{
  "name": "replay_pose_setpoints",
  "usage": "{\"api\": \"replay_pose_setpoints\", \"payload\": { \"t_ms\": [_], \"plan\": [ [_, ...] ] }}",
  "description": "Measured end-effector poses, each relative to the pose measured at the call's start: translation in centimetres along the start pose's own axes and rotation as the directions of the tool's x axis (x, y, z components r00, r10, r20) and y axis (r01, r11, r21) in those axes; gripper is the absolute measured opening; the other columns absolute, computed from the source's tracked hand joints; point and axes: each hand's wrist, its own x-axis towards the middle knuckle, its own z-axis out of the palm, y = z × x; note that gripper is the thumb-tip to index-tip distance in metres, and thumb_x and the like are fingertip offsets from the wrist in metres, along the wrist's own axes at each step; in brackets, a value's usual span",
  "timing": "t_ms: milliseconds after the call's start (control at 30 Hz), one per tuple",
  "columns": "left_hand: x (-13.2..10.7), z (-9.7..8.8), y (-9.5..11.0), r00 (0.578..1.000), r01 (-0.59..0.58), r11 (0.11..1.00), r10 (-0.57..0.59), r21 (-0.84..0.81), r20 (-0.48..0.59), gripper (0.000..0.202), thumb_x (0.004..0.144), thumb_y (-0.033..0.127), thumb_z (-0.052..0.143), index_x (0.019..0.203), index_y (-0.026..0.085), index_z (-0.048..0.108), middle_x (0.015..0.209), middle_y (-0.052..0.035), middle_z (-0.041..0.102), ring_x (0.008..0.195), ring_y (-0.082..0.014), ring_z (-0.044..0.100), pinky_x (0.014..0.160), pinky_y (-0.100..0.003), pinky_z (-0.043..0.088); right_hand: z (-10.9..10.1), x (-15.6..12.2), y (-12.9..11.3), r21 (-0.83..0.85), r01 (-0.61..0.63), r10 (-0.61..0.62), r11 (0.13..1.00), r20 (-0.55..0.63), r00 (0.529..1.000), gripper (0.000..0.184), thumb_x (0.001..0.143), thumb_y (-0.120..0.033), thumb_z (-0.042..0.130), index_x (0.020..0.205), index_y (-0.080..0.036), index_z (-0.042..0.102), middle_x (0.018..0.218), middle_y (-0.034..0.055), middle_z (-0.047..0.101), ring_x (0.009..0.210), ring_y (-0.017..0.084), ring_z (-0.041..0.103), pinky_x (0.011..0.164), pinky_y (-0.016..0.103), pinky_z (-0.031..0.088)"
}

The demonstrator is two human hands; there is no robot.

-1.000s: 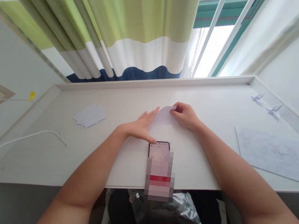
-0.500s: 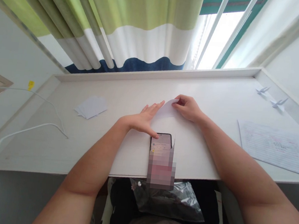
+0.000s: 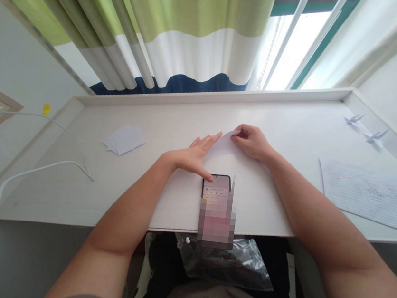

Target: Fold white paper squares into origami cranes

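Note:
A small white paper sheet (image 3: 224,145) lies on the white desk (image 3: 173,117), with one corner lifted. My right hand (image 3: 253,142) pinches that raised corner between thumb and fingers. My left hand (image 3: 194,157) lies flat beside the sheet, fingers stretched out and pressing its left edge down. The left thumb reaches toward the top of a phone (image 3: 217,194) that lies at the desk's front edge, its screen lit.
A small stack of white paper squares (image 3: 125,138) lies to the left. Two folded paper cranes (image 3: 365,128) sit at the far right, near a lined written sheet (image 3: 369,193). A white cable (image 3: 31,173) runs along the left. A clear plastic bag (image 3: 228,262) hangs below the desk.
The view has shifted slightly downward. My right hand has drawn the paper corner a little lower toward the left fingers. The phone screen shows a different picture.

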Motion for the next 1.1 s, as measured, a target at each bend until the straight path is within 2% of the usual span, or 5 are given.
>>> {"api": "replay_pose_setpoints", "payload": {
  "t_ms": [400, 567, 867, 1000, 1100],
  "plan": [
    [-0.2, -0.3, 0.4, 0.999, 0.047, 0.999, -0.047, -0.024, -0.01, 0.154, 0.064, 0.062, 0.097, 0.177, 0.034, -0.004, 0.187, -0.0133, 0.0, 0.17, -0.05, -0.008, 0.137, -0.07, -0.002, 0.1, -0.5, -0.3, -0.019, 0.01, -0.01, 1.0, 0.006, 1.0, 0.007, 0.081, -0.028, 0.069, 0.083, -0.021, 0.069, 0.075, 0.0013, 0.066, 0.072, 0.019, 0.057, 0.07, 0.035, 0.044],
    [0.0, -0.3, -0.2, 0.999, -0.002, 0.999, 0.0, -0.037, -0.044, 0.148, 0.065, 0.061, 0.096, 0.177, 0.038, 0.001, 0.187, -0.0105, 0.007, 0.171, -0.0508, 0.001, 0.137, -0.069, 0.003, 0.2, -0.6, -0.3, -0.002, 0.014, -0.014, 1.0, -0.024, 1.0, 0.009, 0.082, -0.029, 0.07, 0.085, -0.022, 0.069, 0.076, 0.0018, 0.068, 0.073, 0.02, 0.06, 0.072, 0.035, 0.045],
    [0.7, -0.1, -1.5, 0.971, 0.014, 0.993, -0.042, -0.116, -0.236, 0.105, 0.082, 0.045, 0.08, 0.173, 0.025, 0.032, 0.177, -0.0145, 0.038, 0.156, -0.0404, 0.045, 0.132, -0.056, 0.034, 0.2, -0.7, -0.6, 0.004, 0.009, -0.009, 1.0, -0.015, 1.0, 0.008, 0.082, -0.029, 0.068, 0.084, -0.021, 0.068, 0.078, 0.0025, 0.068, 0.075, 0.02, 0.06, 0.071, 0.035, 0.046],
    [1.3, 0.5, -2.2, 0.911, -0.05, 0.981, -0.032, -0.187, -0.412, 0.062, 0.088, 0.027, 0.065, 0.149, 0.017, 0.062, 0.149, -0.0154, 0.068, 0.139, -0.0315, 0.063, 0.122, -0.047, 0.046, 0.7, -0.3, -0.8, 0.014, -0.008, 0.008, 1.0, -0.054, 0.999, 0.005, 0.082, -0.026, 0.066, 0.081, -0.022, 0.066, 0.077, 0.0025, 0.067, 0.073, 0.02, 0.06, 0.069, 0.035, 0.045],
    [1.8, 0.8, -2.5, 0.863, -0.069, 0.976, -0.046, -0.207, -0.503, 0.034, 0.093, 0.028, 0.061, 0.122, 0.017, 0.073, 0.121, -0.01, 0.079, 0.116, -0.0254, 0.072, 0.112, -0.041, 0.052, 1.2, 0.1, -1.0, -0.029, -0.032, 0.031, 0.999, -0.055, 0.998, 0.003, 0.079, -0.024, 0.065, 0.079, -0.022, 0.065, 0.075, 0.0027, 0.067, 0.072, 0.02, 0.06, 0.068, 0.035, 0.044]
  ]
}}
